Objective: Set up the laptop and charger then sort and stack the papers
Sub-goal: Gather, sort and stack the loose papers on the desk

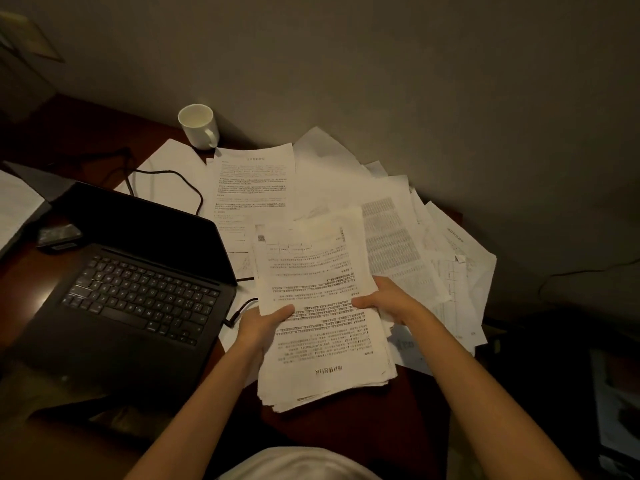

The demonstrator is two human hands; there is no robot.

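My left hand [265,325] and right hand [384,299] clamp the paper stack [322,327]; square edges before adding loose sheets [398,237] at two o'clock

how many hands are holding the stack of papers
2. The left hand grips the stack of papers at its left edge, and the right hand grips its right edge, thumbs on top. The fingers underneath are hidden.
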